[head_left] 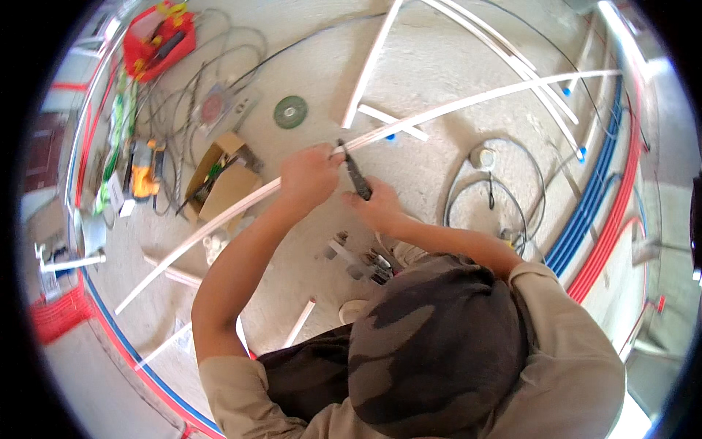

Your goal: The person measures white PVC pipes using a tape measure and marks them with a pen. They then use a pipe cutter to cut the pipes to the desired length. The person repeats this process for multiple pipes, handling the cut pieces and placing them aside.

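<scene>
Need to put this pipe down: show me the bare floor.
Bare concrete lies between the green disc and the short white offcut, and right of the coiled cable. Crowded: the cardboard box, tangled wires and red tool tray.

Long white pipe (453, 106), slanting low-left to up-right above floor; black pliers (357, 178) upright, tip touching it.

A single head-worn fisheye camera is looking steeply down over a camouflage cap (436, 344) onto a concrete floor (431, 66). It is sitting close above the raised hands, while the surrounding floor is bending away toward the dark circular rim.
</scene>
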Demonstrator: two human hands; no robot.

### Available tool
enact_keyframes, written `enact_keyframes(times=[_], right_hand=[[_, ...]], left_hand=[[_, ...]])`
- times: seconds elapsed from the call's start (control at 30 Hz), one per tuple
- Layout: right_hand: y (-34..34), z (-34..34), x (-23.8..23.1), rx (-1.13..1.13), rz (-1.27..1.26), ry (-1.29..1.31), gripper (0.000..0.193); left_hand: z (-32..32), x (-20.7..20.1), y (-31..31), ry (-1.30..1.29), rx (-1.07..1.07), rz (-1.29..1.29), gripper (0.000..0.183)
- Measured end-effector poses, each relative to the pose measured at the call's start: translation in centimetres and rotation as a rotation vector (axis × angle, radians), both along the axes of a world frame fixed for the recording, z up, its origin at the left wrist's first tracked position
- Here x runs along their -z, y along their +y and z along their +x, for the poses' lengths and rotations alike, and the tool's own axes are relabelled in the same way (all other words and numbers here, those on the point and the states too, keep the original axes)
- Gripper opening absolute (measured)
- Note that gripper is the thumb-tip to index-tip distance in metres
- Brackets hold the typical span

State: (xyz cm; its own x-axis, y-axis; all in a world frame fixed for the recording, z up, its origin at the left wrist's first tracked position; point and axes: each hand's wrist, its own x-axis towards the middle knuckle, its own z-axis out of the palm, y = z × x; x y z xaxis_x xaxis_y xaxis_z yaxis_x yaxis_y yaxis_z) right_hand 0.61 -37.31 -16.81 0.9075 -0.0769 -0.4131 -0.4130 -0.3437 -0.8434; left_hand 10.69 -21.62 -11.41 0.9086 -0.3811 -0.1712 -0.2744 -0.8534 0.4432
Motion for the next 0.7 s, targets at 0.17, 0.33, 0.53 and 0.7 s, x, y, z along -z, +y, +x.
enact_keyframes(times=[0.17,0.33,0.53,0.7], right_hand=[[-0.3,-0.2,1.0,0.03,0.082,-0.005,0.037],[-0.8,0.1,1.6,0.012,0.187,0.178,0.031],[-3.4,0.1,0.5,-0.185,0.461,0.415,0.037],[-8.2,-0.2,-1.1,-0.762,-0.457,-0.01,0.063]], left_hand=[[-0.1,-0.9,-0.1,0.0,0.047,0.0,0.026],[-0.5,-2.7,0.3,0.016,0.189,0.009,0.022],[-3.4,-5.0,4.2,0.194,0.039,0.099,0.024],[-12.4,-6.2,13.1,0.232,-0.102,0.202,0.02]])
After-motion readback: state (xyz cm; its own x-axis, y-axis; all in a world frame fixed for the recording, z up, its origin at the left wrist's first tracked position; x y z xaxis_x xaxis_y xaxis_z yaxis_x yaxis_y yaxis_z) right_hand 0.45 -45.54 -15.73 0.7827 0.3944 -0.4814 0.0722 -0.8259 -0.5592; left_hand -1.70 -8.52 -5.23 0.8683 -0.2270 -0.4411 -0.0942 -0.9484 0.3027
